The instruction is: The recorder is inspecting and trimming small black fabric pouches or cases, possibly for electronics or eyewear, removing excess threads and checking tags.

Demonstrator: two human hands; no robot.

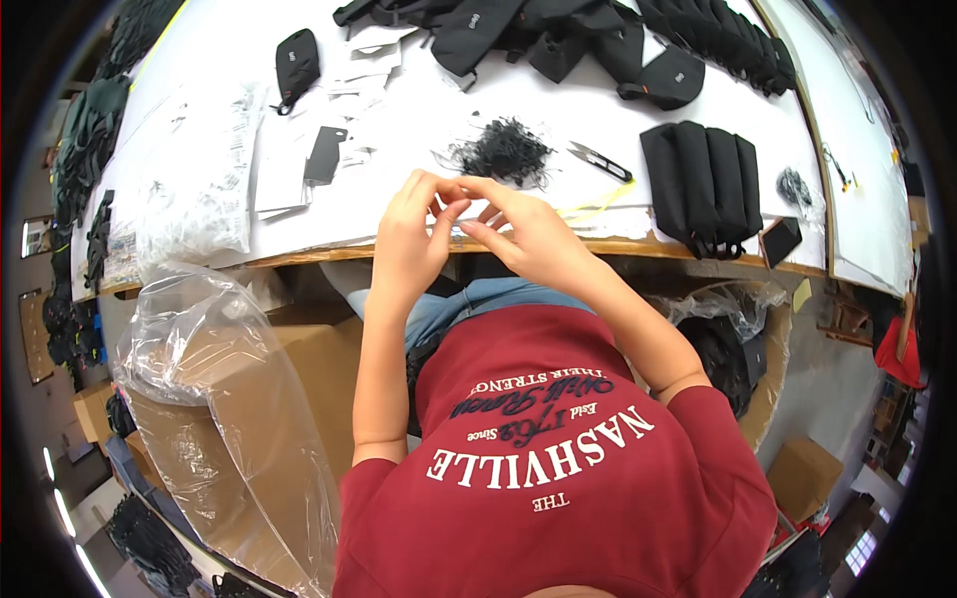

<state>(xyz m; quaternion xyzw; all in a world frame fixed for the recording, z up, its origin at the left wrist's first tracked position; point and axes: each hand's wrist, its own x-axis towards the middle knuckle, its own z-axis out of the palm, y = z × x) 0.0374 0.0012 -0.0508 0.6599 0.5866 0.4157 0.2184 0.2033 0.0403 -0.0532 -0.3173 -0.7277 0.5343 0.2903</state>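
Observation:
At the table's front edge my left hand point(411, 231) and my right hand point(533, 231) meet, fingertips close together. On both, thumb and fingers are curled inward as in a pinch. Whatever lies between them is too small or hidden to make out. Just beyond my hands is a tangled heap of black thread ends point(503, 151) on the white tabletop point(399, 125). Black-handled thread snips point(601, 161) lie to the right of the heap. Further right stands a row of black padded pouches point(701, 184), side by side at the edge.
Black bags point(558, 35) pile up at the far side; one small black bag point(297, 68) lies left. White papers point(371, 65) and a stack of clear plastic bags point(199, 179) cover the left. A plastic-lined cardboard box point(229, 419) stands below left, another box point(773, 349) below right.

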